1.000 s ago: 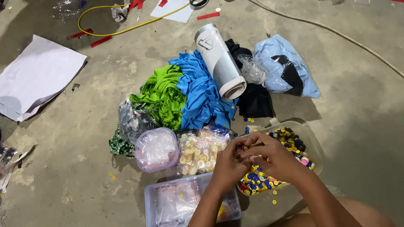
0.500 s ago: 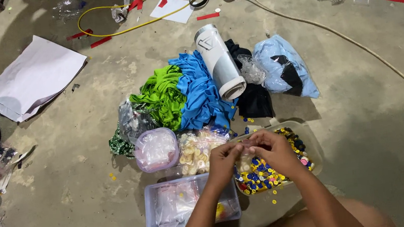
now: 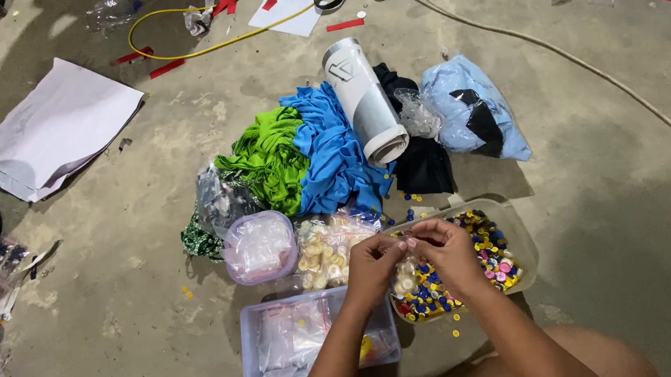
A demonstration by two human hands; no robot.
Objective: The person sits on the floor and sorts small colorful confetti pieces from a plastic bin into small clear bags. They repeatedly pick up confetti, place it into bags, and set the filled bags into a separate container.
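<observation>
**Both hands pinched together over tray of coloured buttons**

Left hand (image 3: 373, 265) and right hand (image 3: 446, 253) meet fingertip to fingertip, fingers pressed together on something too small to identify. Directly beneath the fingers sits the clear tray (image 3: 521, 235) of mixed coloured buttons (image 3: 488, 260). Below the left wrist lies a clear lidded box (image 3: 286, 347). Just beyond the left fingers: a bag of pale buttons (image 3: 321, 252).

Bare floor (image 3: 620, 208) lay open to the right; cloth pile (image 3: 307, 154), button tray (image 3: 515, 232) and clear box (image 3: 318, 340) crowded the middle.
</observation>
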